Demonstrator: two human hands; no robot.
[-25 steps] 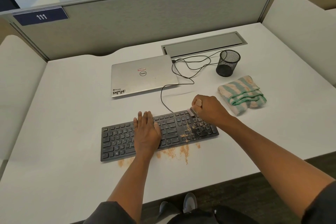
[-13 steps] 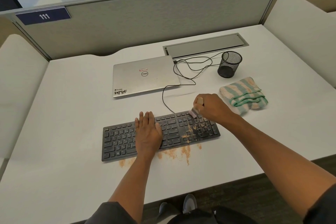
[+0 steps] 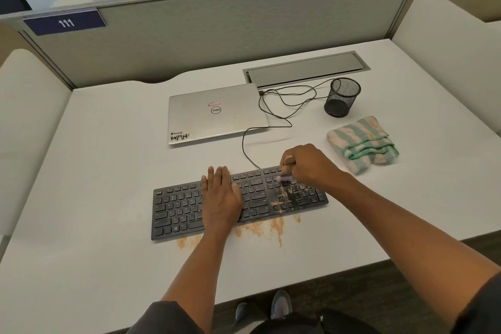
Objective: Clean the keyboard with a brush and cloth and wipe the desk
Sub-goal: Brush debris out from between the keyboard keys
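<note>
Single head-worn view, looking forward and down, close over desk [image 3: 108,171]

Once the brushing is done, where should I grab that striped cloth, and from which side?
Probably pinch the cloth at its bunched green-edged folds, coming from above with the right hand, which is nearest. The folds stand up from the desk, so fingers can close on them; the flat part offers less purchase.

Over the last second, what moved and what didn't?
Little changed. The right hand, gripping the brush, edged slightly toward the near side over the right end of the keyboard; nothing was picked up or released. The left hand stayed flat on the keys. The crumbs along the near edge, cloth, laptop and mesh cup are unchanged.
</note>
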